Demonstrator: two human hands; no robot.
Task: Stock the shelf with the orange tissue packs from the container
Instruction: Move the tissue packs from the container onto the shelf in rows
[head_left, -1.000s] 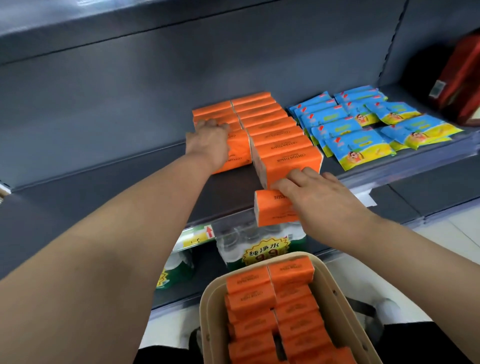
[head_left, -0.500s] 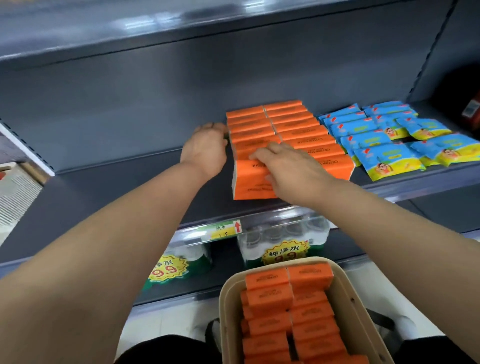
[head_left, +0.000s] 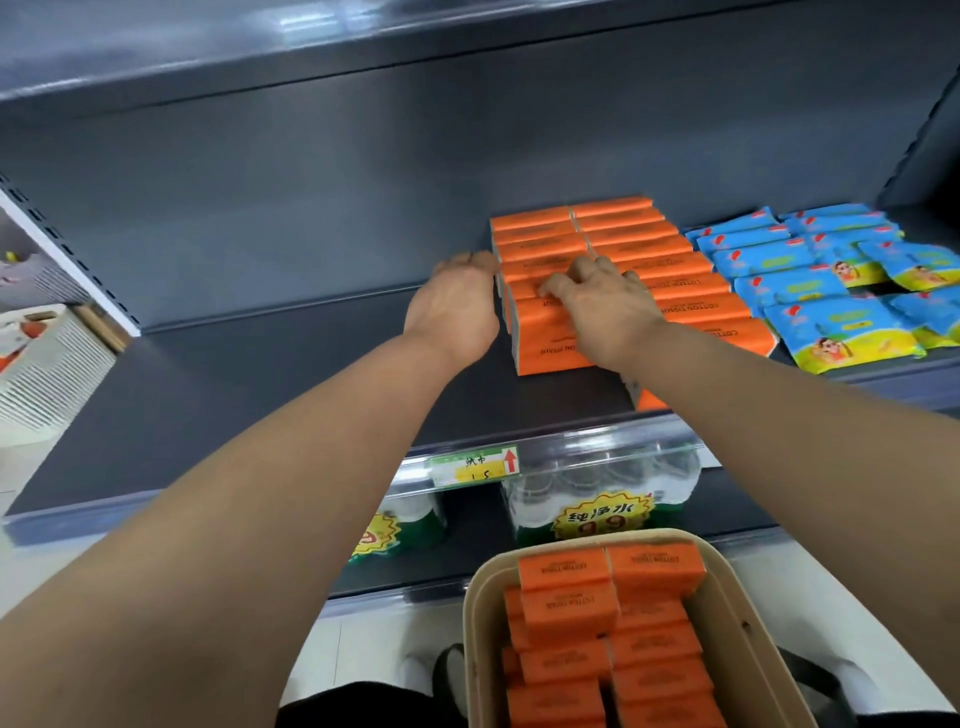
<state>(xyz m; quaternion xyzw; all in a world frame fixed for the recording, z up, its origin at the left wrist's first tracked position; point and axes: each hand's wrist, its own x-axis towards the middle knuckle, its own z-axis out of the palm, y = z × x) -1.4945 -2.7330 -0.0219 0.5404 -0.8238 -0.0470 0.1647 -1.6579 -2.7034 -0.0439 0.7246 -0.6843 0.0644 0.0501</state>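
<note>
The front orange tissue pack (head_left: 545, 340) stands at the near end of the left orange row (head_left: 535, 244) on the shelf (head_left: 249, 400), with its long axis running left to right. The right grip (head_left: 605, 301) lies directly on top of it, fingers curled over its far edge. It seems to be grasping, though the thumb is hidden. The left grip (head_left: 452, 306), released and flat, touches the row's left side. The container (head_left: 748, 618) is near, below.

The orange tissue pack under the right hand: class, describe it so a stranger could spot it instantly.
On the grey shelf, orange tissue packs stand in two rows left of blue packets. In the left row, take the frontmost pack; only this one has the right hand curled over its top.
</note>
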